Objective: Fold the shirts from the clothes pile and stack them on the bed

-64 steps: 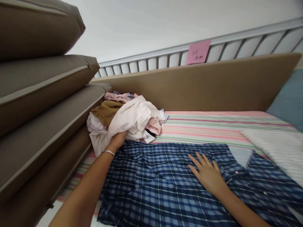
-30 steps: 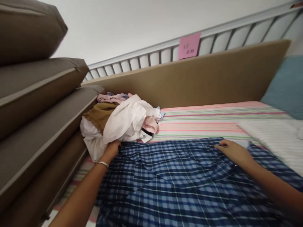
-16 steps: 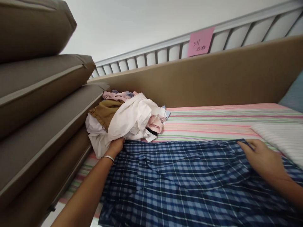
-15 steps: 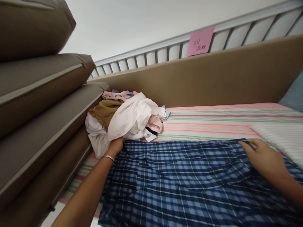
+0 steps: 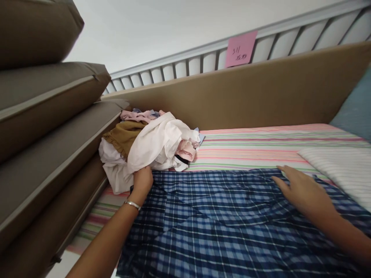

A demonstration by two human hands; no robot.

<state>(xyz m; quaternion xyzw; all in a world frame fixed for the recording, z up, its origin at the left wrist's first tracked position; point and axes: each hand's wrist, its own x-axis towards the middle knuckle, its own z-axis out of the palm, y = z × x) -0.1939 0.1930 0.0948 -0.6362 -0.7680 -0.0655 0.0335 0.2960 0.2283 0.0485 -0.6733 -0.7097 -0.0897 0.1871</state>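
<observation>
A blue plaid shirt (image 5: 214,220) lies spread out across the bed, its far edge running fairly straight between my hands. At the shirt's far left corner my left hand (image 5: 143,181) is closed, with its fingers curled over the cloth and partly hidden. My right hand (image 5: 305,193) hovers over or rests lightly on the far right part of the shirt, thumb and fingers apart, holding nothing. Right beyond my left hand rises a heap of crumpled clothes, with a white garment (image 5: 156,143) on top and a mustard one (image 5: 126,137) beside it.
Brown-grey cushions (image 5: 49,127) are stacked along the left side. A brown padded panel (image 5: 232,100) and a white railing with a pink note (image 5: 241,49) stand behind the striped sheet (image 5: 249,148). White ribbed fabric (image 5: 342,170) lies at right.
My right hand first lay flat on the shirt, then pinched its far edge and pulled right. Now it has let go and sits further left. My left hand stays at the corner.
</observation>
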